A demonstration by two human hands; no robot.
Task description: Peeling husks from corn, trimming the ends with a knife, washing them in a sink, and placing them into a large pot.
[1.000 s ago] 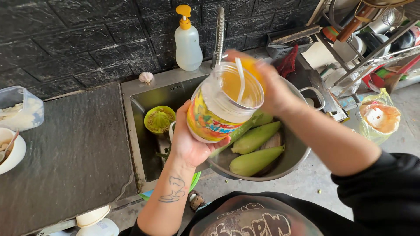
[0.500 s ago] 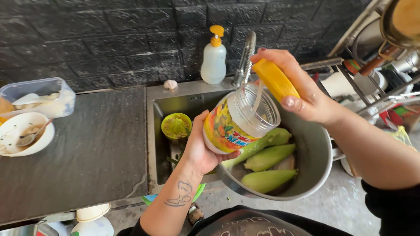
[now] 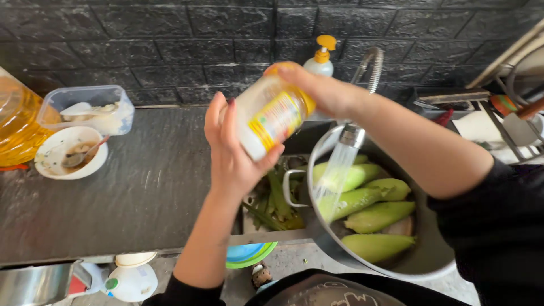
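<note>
Since last frame I've lifted jar (image 3: 271, 116) up and left, lid now on, tilted sideways above sink edge. My left hand (image 3: 235, 153) grip wraps jar base, fingers closed round it. My right hand (image 3: 323, 90) grip closed over yellow lid (image 3: 290, 79). Tap (image 3: 352, 135) running into steel pot (image 3: 430, 258) holding green corn cobs (image 3: 378, 216). Dark surface (image 3: 130, 198) left carries white bowl (image 3: 68, 152).
</note>
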